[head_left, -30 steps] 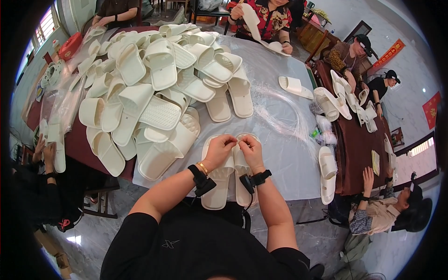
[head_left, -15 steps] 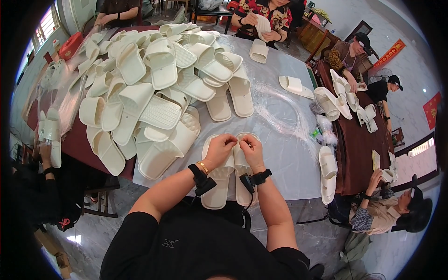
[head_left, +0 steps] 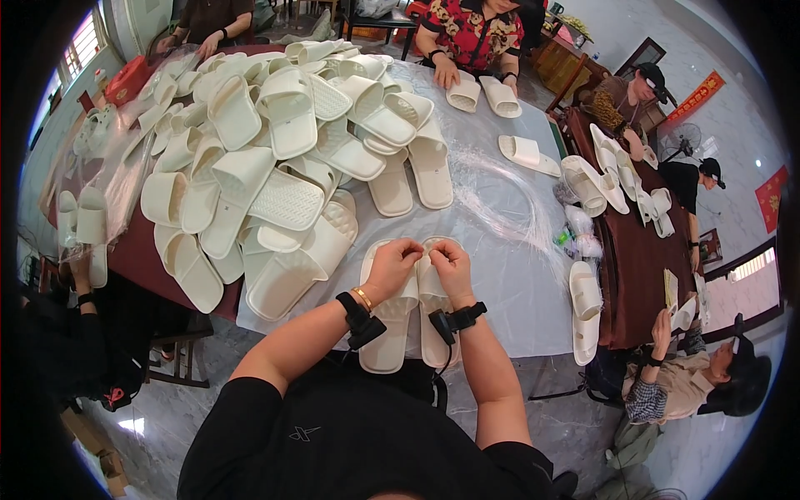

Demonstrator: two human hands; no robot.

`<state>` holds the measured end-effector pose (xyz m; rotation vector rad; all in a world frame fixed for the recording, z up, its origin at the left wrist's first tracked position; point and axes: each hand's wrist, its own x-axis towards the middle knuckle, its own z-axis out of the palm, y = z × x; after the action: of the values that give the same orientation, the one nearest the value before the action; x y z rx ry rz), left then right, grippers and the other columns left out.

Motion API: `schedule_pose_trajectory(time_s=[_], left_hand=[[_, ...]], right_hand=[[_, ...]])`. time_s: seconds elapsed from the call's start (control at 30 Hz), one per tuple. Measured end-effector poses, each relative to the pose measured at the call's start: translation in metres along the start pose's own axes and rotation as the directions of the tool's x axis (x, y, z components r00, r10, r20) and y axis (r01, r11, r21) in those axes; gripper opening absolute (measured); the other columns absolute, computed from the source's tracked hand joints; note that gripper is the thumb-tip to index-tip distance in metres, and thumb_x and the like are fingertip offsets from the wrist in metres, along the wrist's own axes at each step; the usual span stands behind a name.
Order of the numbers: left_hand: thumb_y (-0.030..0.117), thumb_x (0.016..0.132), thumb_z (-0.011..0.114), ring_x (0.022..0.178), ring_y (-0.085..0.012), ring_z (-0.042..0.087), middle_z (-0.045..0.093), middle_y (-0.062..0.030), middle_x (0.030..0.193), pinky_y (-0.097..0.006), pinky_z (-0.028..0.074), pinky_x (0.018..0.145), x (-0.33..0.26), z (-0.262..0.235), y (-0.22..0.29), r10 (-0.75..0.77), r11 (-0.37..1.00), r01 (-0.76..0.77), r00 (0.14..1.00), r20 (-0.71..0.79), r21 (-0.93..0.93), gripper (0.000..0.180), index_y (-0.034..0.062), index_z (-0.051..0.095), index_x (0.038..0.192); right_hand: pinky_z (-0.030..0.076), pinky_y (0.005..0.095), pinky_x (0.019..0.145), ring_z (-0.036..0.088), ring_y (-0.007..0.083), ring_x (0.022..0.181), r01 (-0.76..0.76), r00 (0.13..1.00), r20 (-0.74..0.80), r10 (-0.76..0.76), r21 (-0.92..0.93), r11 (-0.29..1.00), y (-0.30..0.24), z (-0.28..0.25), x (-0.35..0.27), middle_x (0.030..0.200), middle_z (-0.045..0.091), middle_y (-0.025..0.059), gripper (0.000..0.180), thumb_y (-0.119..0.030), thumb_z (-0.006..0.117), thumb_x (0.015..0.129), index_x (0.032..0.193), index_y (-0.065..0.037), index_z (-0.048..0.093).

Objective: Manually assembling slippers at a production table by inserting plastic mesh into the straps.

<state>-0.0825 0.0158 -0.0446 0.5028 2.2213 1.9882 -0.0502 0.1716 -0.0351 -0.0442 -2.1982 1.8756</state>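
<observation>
Two cream slippers lie side by side at the table edge before me, the left slipper point(head_left: 389, 333) and the right slipper point(head_left: 433, 342), their soles toward me. Over their far ends, my left hand point(head_left: 393, 268) and my right hand point(head_left: 451, 271) meet with fingertips pinched together. Whatever lies between the fingertips is too small or hidden to make out. My hands cover part of both slipper straps. Beyond them to the right, a loose bundle of thin clear plastic strands point(head_left: 521, 200) spreads over the grey sheet.
A large heap of cream slippers point(head_left: 287, 117) fills the left and far table. Single slippers point(head_left: 586, 317) lie along the right edge, beside a dark red table point(head_left: 621, 292). Several co-workers handle slippers around me; one point(head_left: 475, 37) sits across the table.
My hands and the two slippers keep their places. Across the table, the co-worker has set a second slipper down beside the first. The co-worker at far left now has a pair side by side.
</observation>
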Motion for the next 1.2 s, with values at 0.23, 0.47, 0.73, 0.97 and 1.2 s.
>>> schedule_pose_trajectory(time_s=[0.23, 0.47, 0.73, 0.97, 1.2], left_hand=[[0.005, 0.085, 0.062, 0.077, -0.0145, 0.063, 0.068, -0.0103, 0.085, -0.027, 0.05, 0.072, 0.0, 0.0, 0.002, 0.019, 1.0, -0.02, 1.0, 0.007, 0.008, 0.013, -0.0028, 0.066, 0.095], [0.006, 0.085, 0.062, 0.075, -0.015, 0.063, 0.067, -0.0106, 0.083, -0.027, 0.049, 0.07, 0.0, 0.0, -0.003, 0.028, 0.999, -0.028, 1.0, 0.001, 0.035, 0.013, -0.0029, 0.066, 0.093], [0.009, 0.083, 0.063, 0.073, -0.0181, 0.063, 0.067, -0.013, 0.082, -0.03, 0.049, 0.069, 0.001, -0.002, 0.001, 0.006, 0.998, -0.006, 1.0, -0.01, 0.056, 0.014, -0.0025, 0.066, 0.091], [0.013, 0.085, 0.062, 0.077, -0.0232, 0.065, 0.068, -0.0152, 0.085, -0.033, 0.049, 0.071, 0.001, -0.004, 0.008, 0.083, 0.995, -0.081, 0.996, -0.034, 0.062, 0.017, -0.001, 0.066, 0.093], [0.014, 0.084, 0.061, 0.079, -0.0331, 0.062, 0.064, -0.0173, 0.084, -0.039, 0.049, 0.071, -0.003, -0.003, 0.015, 0.108, 0.969, -0.106, 0.994, 0.004, 0.225, 0.017, -0.0013, 0.063, 0.089]], right_hand=[[0.041, 0.023, 0.058, 0.05, 0.0065, 0.064, 0.027, 0.999, 0.029, -0.024, -0.12, 0.992, 0.0, 0.001, 0.0, 0.067, 0.055, -0.0002, 0.006, -0.005, 0.061, 0.081, 0.079, 0.0, 0.06], [0.041, 0.0233, 0.056, 0.05, 0.0066, 0.062, 0.022, 0.998, 0.068, -0.014, -0.127, 0.992, 0.001, 0.0, 0.001, 0.066, 0.055, 0.0001, 0.006, -0.006, 0.06, 0.081, 0.079, 0.0, 0.061], [0.04, 0.0246, 0.057, 0.05, 0.0078, 0.062, 0.009, 0.984, 0.177, 0.009, -0.099, 0.995, 0.001, -0.001, 0.009, 0.066, 0.056, 0.0011, 0.009, -0.007, 0.061, 0.081, 0.079, 0.001, 0.062], [0.038, 0.0242, 0.057, 0.049, 0.0081, 0.063, 0.035, 0.975, 0.222, 0.034, -0.301, 0.953, -0.011, -0.002, 0.013, 0.065, 0.054, 0.0005, 0.012, -0.01, 0.063, 0.08, 0.074, 0.0, 0.06], [0.034, 0.0233, 0.052, 0.045, 0.0044, 0.058, -0.021, 0.978, 0.201, 0.06, -0.19, 0.982, -0.008, 0.0, 0.006, 0.062, 0.052, -0.0034, 0.008, -0.006, 0.062, 0.08, 0.076, 0.0, 0.063]])
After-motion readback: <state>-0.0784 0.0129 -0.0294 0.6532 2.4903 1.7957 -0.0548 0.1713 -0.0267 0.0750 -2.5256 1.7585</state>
